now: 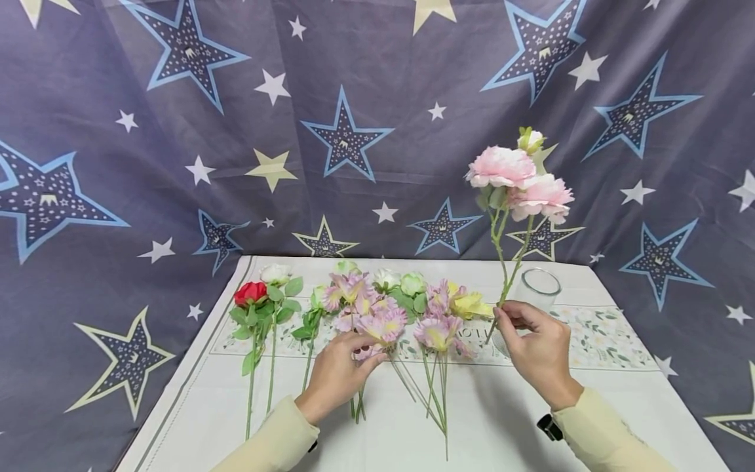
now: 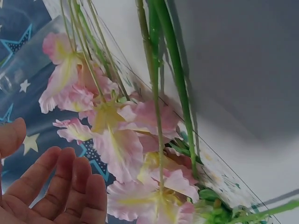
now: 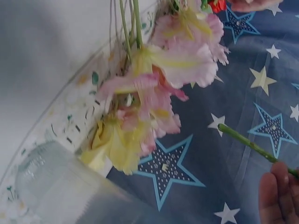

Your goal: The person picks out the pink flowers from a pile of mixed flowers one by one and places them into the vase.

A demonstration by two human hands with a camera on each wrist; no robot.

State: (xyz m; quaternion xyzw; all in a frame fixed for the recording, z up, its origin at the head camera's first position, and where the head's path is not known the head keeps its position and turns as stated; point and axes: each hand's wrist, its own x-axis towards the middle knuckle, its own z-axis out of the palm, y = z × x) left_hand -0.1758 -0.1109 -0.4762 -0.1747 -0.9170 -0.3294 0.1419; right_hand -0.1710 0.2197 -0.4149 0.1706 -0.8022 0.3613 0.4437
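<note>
In the head view my right hand [image 1: 539, 347] pinches the green stem of a pink peony spray [image 1: 501, 167], which stands upright with two blooms and a bud. The right wrist view shows the cut stem end [image 3: 243, 142] sticking out past my fingers [image 3: 275, 191]. My left hand [image 1: 342, 370] is over the pink-purple flowers [image 1: 383, 321] lying on the table; in the left wrist view its fingers [image 2: 70, 182] are loosely bent beside the petals [image 2: 117, 154] and hold nothing.
A clear glass vase [image 1: 539, 285] stands behind my right hand. More pink-purple flowers [image 1: 438, 333] and a yellow one [image 1: 472, 305] lie mid-table. A red rose [image 1: 250, 293], white and green blooms lie leftward on the white table [image 1: 194, 419]. A starry curtain [image 1: 354, 65] hangs behind.
</note>
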